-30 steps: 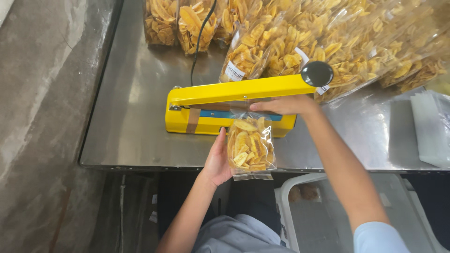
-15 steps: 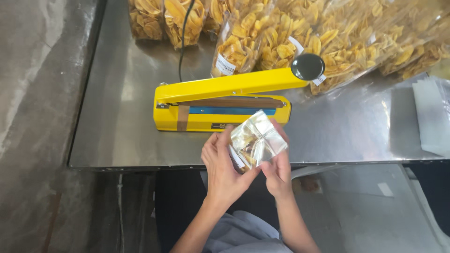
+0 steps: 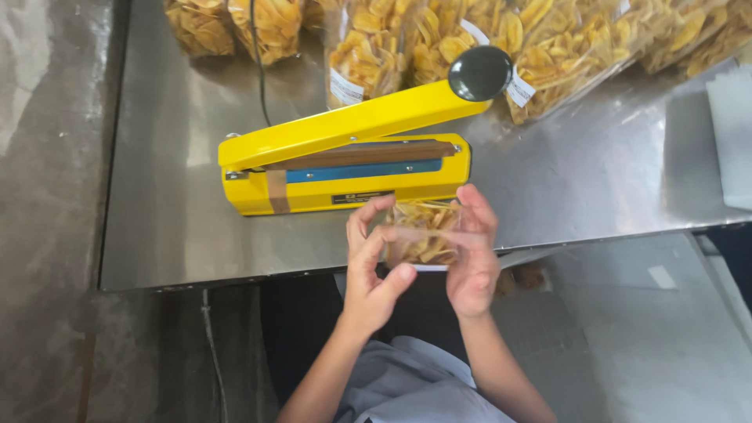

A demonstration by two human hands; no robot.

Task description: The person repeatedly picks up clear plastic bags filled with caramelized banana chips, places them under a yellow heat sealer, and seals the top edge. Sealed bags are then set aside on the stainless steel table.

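A small clear bag of yellow chips (image 3: 421, 235) is held between both hands just over the table's near edge. My left hand (image 3: 374, 266) grips its left side with thumb and fingers. On the bag's right side, my right hand (image 3: 474, 258) pinches it. Right behind the bag sits a yellow heat sealer (image 3: 345, 160) with its arm raised and a black knob (image 3: 479, 73) at the arm's end.
The sealer stands on a steel table (image 3: 172, 227). Several filled chip bags (image 3: 470, 39) are piled along the far side. A black cord (image 3: 257, 63) runs back from the sealer. A stack of clear empty bags (image 3: 732, 141) lies at the right edge.
My right hand left the sealer arm, which rose, and joined the left hand on the bag. The bag came out from the sealer and now lies flatter between both hands.
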